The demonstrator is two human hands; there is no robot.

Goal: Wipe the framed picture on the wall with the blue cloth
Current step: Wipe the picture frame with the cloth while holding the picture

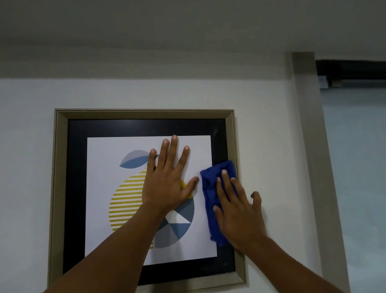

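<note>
The framed picture (63,202) hangs on the pale wall (15,160) in front of me, tilted a little in my view, its left edge well clear of both my hands. It has a beige outer frame, a broad black mat inside that, and a white print with a yellow-striped round shape, a blue-grey leaf above it and blue-grey wedges at its lower right.

My left hand (167,185) lies flat on the glass over the middle of the print, its grip open, fingers spread and pointing up, holding nothing. It covers part of the yellow shape, and my forearm hides the print's lower middle.

Just to its right, almost touching my left thumb, is the blue cloth (210,191). It is bunched into a tall, crumpled pad pressed against the right side of the picture, over the edge of the print, the black mat and the inner lip of the frame.

My right hand (237,210) presses on the cloth with fingers extended and the palm over its lower right part, so the grip is open and flat, pinning the cloth rather than clasping it. My little finger curls past the frame over the bare wall. The cloth's right edge and the frame's right side beneath my hand are hidden.

Further right stand a wall pillar (315,159) and a dark rail (361,68), cut off by the view's edge.
</note>
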